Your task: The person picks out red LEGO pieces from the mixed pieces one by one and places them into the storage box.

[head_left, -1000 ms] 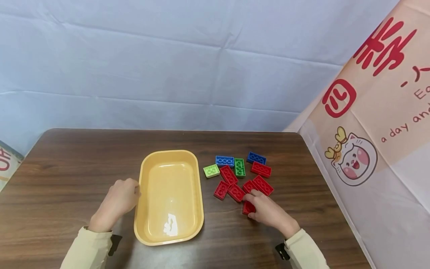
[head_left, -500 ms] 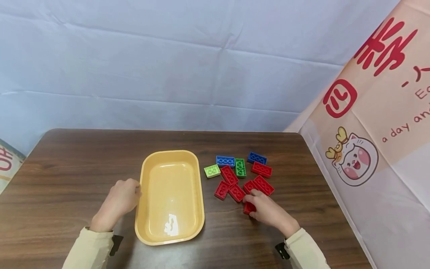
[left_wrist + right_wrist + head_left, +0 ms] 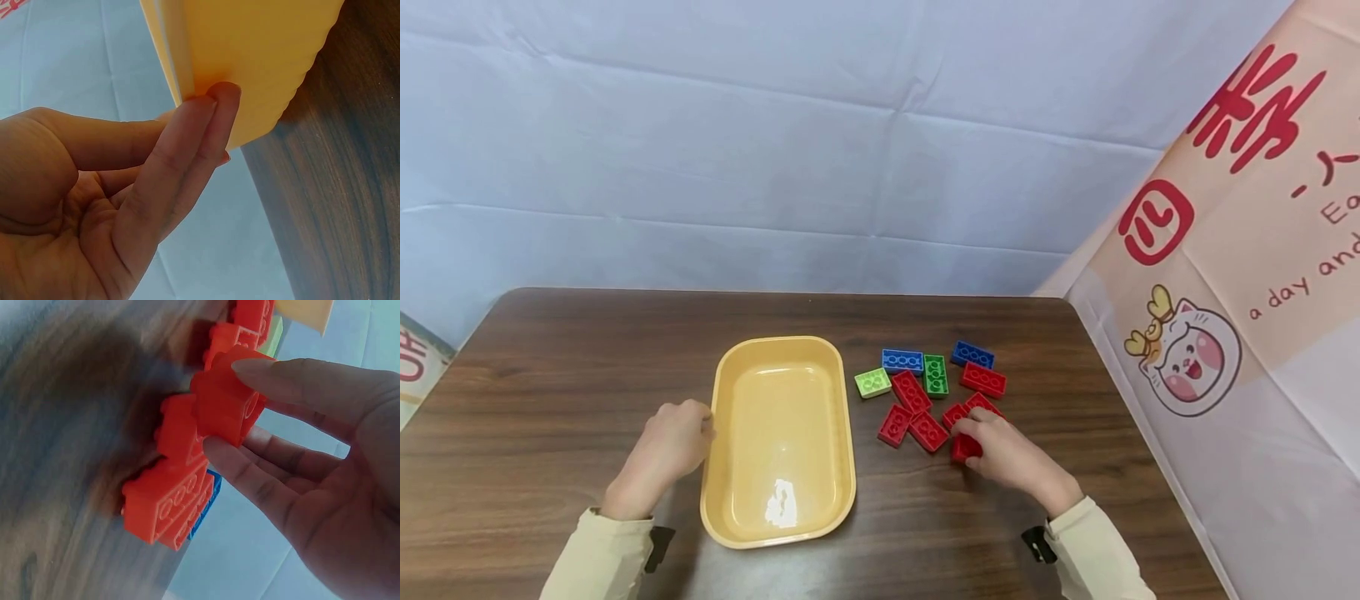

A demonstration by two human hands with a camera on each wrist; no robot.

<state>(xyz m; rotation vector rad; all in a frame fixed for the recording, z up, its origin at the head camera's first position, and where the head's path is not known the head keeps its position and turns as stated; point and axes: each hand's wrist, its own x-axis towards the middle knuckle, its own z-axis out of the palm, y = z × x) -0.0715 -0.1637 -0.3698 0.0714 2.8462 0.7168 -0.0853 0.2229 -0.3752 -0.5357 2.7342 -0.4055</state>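
A yellow tray (image 3: 778,433) stands on the table, its inside bare. My left hand (image 3: 662,454) pinches the tray's left rim; in the left wrist view the thumb and fingers of that hand (image 3: 125,187) meet at the edge of the tray (image 3: 256,56). To the tray's right, my right hand (image 3: 1011,458) grips a red brick (image 3: 966,447) between thumb and fingers. The right wrist view shows this brick (image 3: 225,397) in the fingers, close to other red bricks (image 3: 165,497).
Right of the tray lie more red bricks (image 3: 894,425), a light green brick (image 3: 872,382), a green brick (image 3: 936,376) and two blue bricks, one (image 3: 902,360) nearer the tray. White cloth (image 3: 700,150) hangs behind the table; a printed cloth (image 3: 1270,275) hangs at the right.
My right hand has shifted slightly right and up in the head view, and the gripped red brick has moved with it. My left hand stays at the tray's rim.
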